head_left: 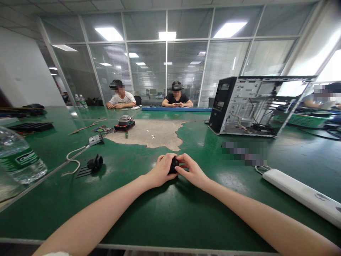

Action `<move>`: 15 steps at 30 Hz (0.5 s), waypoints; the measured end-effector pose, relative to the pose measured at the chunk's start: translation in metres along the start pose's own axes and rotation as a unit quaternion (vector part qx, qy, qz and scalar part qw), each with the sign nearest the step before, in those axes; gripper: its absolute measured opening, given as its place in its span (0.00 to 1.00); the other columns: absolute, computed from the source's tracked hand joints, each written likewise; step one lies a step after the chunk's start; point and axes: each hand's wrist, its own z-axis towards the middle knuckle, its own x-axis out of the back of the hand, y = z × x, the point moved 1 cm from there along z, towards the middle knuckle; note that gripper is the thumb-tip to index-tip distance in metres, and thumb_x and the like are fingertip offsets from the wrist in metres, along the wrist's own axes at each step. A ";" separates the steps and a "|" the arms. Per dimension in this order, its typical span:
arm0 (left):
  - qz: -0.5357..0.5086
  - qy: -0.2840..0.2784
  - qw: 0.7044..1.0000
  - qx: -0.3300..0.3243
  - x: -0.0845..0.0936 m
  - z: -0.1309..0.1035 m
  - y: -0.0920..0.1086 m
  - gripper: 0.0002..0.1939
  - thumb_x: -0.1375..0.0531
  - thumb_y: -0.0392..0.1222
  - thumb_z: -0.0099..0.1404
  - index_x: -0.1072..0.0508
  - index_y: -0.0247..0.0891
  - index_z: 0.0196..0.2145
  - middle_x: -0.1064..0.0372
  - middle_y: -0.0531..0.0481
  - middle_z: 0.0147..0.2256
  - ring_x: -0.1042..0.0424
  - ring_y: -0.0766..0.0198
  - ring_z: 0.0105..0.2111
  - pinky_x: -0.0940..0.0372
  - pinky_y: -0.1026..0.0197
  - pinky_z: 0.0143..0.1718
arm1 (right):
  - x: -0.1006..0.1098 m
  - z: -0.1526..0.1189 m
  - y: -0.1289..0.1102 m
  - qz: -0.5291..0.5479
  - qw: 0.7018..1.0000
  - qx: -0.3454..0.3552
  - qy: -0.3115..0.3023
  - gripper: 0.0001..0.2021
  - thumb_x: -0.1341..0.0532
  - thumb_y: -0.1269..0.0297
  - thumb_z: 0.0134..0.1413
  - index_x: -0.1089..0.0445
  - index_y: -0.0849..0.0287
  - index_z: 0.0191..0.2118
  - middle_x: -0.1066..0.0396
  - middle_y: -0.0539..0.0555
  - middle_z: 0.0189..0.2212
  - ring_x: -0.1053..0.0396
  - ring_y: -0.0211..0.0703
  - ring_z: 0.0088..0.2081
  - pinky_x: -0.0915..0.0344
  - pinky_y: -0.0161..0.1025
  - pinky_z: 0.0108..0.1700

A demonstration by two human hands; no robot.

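Note:
Both hands meet over the green table (160,217), around a small black round part (173,165). My left hand (162,170) wraps round it from the left, fingers curled over its far side. From the right, my right hand (190,170) pinches the same part between thumb and fingers. The part's underside and left side are hidden by my left hand. To the left on the table lies another black piece (95,163) with a round end and flat prongs. Behind it is a metal bracket (95,139) with a pale cord.
An open computer case (223,106) stands at the back right, a white power strip (301,193) at the right. On the left is a water bottle (22,158). A red-and-black device (124,123) sits beyond. Several people sit around the table.

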 end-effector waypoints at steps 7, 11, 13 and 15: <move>0.004 0.002 1.000 -0.001 -0.001 0.000 0.000 0.29 0.42 0.40 0.53 0.51 0.38 0.50 0.44 0.43 0.46 0.44 0.56 0.49 0.50 0.50 0.49 | 0.000 0.000 0.003 0.028 0.999 -0.029 -0.003 0.08 0.44 0.63 0.50 0.42 0.56 0.37 0.37 0.50 0.33 0.33 0.38 0.35 0.33 0.38 0.36; 0.000 -0.001 1.000 0.003 0.000 0.000 0.000 0.28 0.41 0.40 0.53 0.50 0.39 0.49 0.44 0.44 0.46 0.43 0.56 0.48 0.50 0.50 0.49 | 0.000 0.001 0.004 -0.001 1.000 -0.029 0.012 0.12 0.43 0.64 0.49 0.42 0.57 0.41 0.36 0.53 0.36 0.34 0.41 0.39 0.33 0.40 0.39; -0.001 -0.003 1.000 0.003 0.000 0.000 0.000 0.29 0.41 0.39 0.52 0.50 0.39 0.49 0.44 0.44 0.46 0.43 0.56 0.48 0.50 0.50 0.49 | 0.000 0.000 0.002 -0.013 1.000 -0.026 0.004 0.12 0.44 0.64 0.49 0.41 0.57 0.41 0.36 0.53 0.36 0.34 0.41 0.39 0.33 0.41 0.40; 0.001 -0.003 1.000 -0.001 0.001 0.000 0.000 0.30 0.41 0.38 0.52 0.51 0.39 0.50 0.44 0.44 0.46 0.44 0.56 0.48 0.50 0.51 0.50 | 0.000 -0.001 0.000 -0.016 1.000 -0.006 -0.003 0.10 0.43 0.65 0.49 0.40 0.58 0.39 0.36 0.53 0.36 0.35 0.40 0.39 0.33 0.40 0.41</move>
